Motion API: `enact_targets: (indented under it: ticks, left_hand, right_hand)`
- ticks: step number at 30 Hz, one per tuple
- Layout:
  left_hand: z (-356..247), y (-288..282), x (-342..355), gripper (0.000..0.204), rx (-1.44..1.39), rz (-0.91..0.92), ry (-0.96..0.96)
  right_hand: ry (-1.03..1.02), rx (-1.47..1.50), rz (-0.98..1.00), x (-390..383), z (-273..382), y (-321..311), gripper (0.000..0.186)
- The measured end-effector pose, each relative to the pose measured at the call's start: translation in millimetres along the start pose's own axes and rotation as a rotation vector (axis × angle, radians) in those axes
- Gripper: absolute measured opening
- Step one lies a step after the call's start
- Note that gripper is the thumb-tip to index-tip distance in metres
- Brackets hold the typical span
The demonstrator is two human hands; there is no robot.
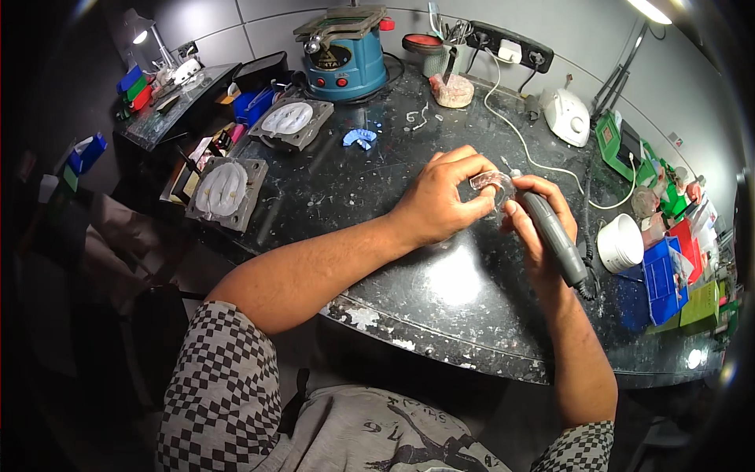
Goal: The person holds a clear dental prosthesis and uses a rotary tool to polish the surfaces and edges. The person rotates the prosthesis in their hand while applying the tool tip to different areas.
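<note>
Over the black bench, my left hand point(447, 193) pinches a clear, curved dental tray point(489, 181) between thumb and fingers. My right hand point(543, 212) is wrapped round a grey rotary handpiece point(553, 236), its tip pointing up and left beside the clear piece. Whether the bur touches it, I cannot tell. A coiled cord hangs from the handpiece's lower end. Left of my hands lies a blue horseshoe-shaped piece point(360, 138) with small blue scraps around it.
Two metal flasks with white plaster, one point(287, 118) behind the other point(228, 193), stand on the left. A blue machine point(342, 67) is at the back. Rightward are a white tub point(620, 243), a blue bin point(664, 279), a white control box point(566, 118) and a white cable point(515, 126).
</note>
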State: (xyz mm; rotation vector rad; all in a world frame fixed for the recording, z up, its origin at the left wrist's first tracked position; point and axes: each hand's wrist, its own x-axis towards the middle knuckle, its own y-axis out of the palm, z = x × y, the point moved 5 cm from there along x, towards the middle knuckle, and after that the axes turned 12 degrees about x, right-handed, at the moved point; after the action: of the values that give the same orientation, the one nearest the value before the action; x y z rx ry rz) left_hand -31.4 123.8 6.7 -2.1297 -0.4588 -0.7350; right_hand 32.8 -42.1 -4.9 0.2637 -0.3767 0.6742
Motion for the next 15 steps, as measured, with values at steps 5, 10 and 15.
enact_targets:
  ticks: [5, 10, 15]
  left_hand:
    - [2, 4, 0, 0.014, -0.211, 0.009, -0.073]
    - [2, 6, -3, 0.016, -0.292, 0.031, -0.172]
    - [9, 14, -5, 0.017, -0.404, 0.076, -0.252]
  right_hand:
    - [0.009, 0.102, 0.002, 2, -3, -4, 0.030]
    - [0.031, 0.128, 0.004, 0, -5, -3, 0.028]
    - [0.043, 0.110, 0.002, 0, -5, -3, 0.028]
